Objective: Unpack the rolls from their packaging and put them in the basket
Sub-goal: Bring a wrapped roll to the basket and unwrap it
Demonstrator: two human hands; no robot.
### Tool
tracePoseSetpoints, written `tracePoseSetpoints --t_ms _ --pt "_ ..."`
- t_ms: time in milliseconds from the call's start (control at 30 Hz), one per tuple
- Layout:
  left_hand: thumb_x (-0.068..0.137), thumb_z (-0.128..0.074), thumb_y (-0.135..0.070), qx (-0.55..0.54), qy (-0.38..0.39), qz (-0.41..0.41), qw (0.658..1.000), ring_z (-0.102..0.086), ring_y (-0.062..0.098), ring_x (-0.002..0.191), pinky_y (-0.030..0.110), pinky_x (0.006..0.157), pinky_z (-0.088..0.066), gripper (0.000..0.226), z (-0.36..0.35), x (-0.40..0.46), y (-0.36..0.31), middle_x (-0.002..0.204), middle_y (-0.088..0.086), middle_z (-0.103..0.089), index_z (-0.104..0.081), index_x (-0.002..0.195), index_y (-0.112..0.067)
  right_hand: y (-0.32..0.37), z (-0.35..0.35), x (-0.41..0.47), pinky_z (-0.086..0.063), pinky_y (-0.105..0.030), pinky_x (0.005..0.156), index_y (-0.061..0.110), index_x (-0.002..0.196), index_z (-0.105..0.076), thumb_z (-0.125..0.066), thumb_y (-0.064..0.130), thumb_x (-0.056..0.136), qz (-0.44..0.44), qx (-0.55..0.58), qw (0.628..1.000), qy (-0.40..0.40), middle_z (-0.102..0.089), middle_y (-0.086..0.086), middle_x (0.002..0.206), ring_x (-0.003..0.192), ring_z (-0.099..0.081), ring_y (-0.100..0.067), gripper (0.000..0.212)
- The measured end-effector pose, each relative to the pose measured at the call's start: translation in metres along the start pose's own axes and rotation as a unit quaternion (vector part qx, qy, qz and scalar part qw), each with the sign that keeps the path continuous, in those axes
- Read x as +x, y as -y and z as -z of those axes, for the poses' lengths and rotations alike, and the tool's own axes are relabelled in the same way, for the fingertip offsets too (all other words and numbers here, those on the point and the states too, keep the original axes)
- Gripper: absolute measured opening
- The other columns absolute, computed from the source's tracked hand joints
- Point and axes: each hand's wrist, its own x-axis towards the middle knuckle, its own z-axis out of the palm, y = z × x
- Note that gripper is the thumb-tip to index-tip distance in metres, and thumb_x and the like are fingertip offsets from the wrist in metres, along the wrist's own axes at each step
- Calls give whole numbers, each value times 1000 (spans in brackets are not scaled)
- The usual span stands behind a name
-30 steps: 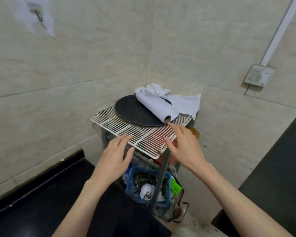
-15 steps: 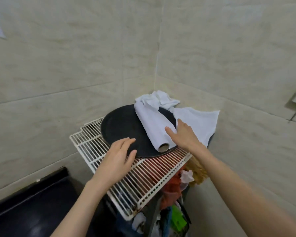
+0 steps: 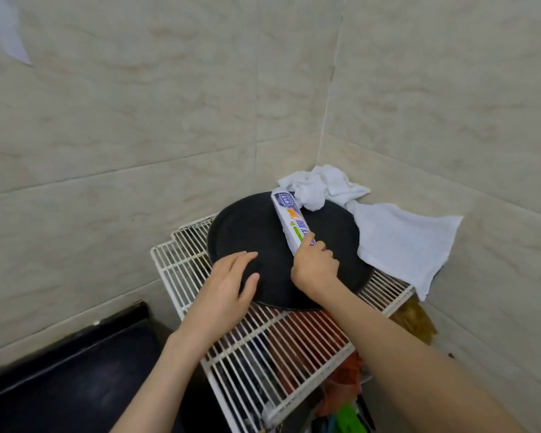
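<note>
Presently the right hand (image 3: 314, 265) grasps the wrapped roll's (image 3: 289, 221) near end on the black tray (image 3: 250, 226), left hand (image 3: 228, 284) relaxed flat on the tray's near rim; a one-ended lift may tip the roll's far end into the white cloth (image 3: 388, 232) behind the tray.

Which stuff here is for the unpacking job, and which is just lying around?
For the job:
- wrapped roll, gripped at its near end by the right hand
- left hand, open over the tray's edge

Just lying about:
- black round tray
- white cloth
- wire rack
</note>
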Motion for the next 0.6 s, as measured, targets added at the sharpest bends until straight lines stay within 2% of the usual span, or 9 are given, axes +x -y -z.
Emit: tracePoseSetpoints --t_ms 133,300,367,433,500,567,600 --pt "95 -38 -34 -5 13 3 1000 -27 9 136 27 115 -23 45 12 -6 15 145 -3 -37 -33 138 -25 -1 0 -5 -44 -44 94 1 145 -5 -52 22 91 31 -25 999 -33 -36 -25 138 121 -44 -37 75" --pt "95 -41 -31 -40 2 -12 999 -33 10 133 20 108 -22 43 27 -22 25 142 -3 -41 -37 136 -22 8 28 -42 -46 -43 84 7 146 -7 -47 26 92 115 52 989 -73 -44 -22 128 110 -51 -37 70" --pt "94 -44 -26 -79 -22 -5 997 -41 13 129 22 106 -30 42 36 -30 27 139 -1 -46 -40 135 -19 17 40 -70 -45 -42 82 9 147 -7 -48 28 91 174 91 978 -77 -46 -20 125 105 -53 -35 71" --pt "93 -47 -23 -159 -56 38 985 -49 12 118 27 101 -39 43 51 -41 24 133 -1 -49 -39 135 -17 29 46 -102 -44 -40 85 13 148 -7 -47 29 92 225 129 963 -74 -45 -17 127 106 -52 -33 71" --pt "92 -49 -23 -297 -82 113 945 -53 9 105 25 93 -44 50 73 -54 18 124 -2 -52 -32 138 -16 43 46 -136 -41 -38 90 16 148 -7 -47 29 92 263 175 946 -71 -43 -13 130 111 -50 -30 71" --pt "91 -51 -29 -441 -93 173 876 -59 13 101 30 88 -50 54 98 -68 14 113 -4 -59 -29 139 -16 62 39 -167 -39 -36 93 16 148 -9 -49 29 91 298 215 927 -76 -43 -11 132 116 -48 -28 71" --pt "90 -51 -33 -487 -89 186 849 -64 16 99 31 82 -55 51 111 -78 13 110 -4 -63 -34 135 -17 73 34 -181 -41 -36 93 15 148 -13 -49 29 89 321 219 917 -88 -46 -12 130 115 -50 -29 70"
